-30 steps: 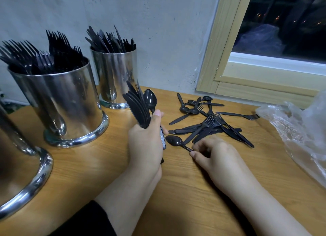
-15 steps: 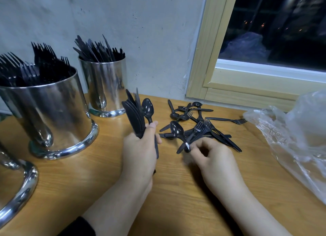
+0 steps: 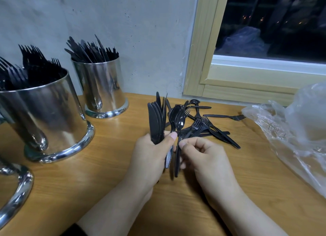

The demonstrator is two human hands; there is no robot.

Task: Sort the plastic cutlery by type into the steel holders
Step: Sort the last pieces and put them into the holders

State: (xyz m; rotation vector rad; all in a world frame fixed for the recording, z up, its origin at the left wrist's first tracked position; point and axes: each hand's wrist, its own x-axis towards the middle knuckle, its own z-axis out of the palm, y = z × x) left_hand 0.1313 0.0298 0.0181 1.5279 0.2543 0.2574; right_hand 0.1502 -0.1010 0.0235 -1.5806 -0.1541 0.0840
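We pinch an upright spoon (image 3: pixel 178 128) in our right hand (image 3: pixel 205 158), just right of the knife bundle (image 3: pixel 156 122) gripped by our left hand (image 3: pixel 151 158).

Two bare forearms enter from the near edge, each ending in a bare hand. The left hand (image 3: pixel 150 154) and the right hand (image 3: pixel 206 158) wear no gloves, rings, watches or bands on any part that shows. The fingers (image 3: pixel 190 145) are slim, with short, plain, unpainted nails; the left thumbnail is rounded and trimmed close. At the near left, the left forearm comes out of a dark sleeve (image 3: pixel 75 230), black or nearly so, of which only a small part of the cuff shows at the picture's edge. The right forearm is uncovered as far as it can be seen.
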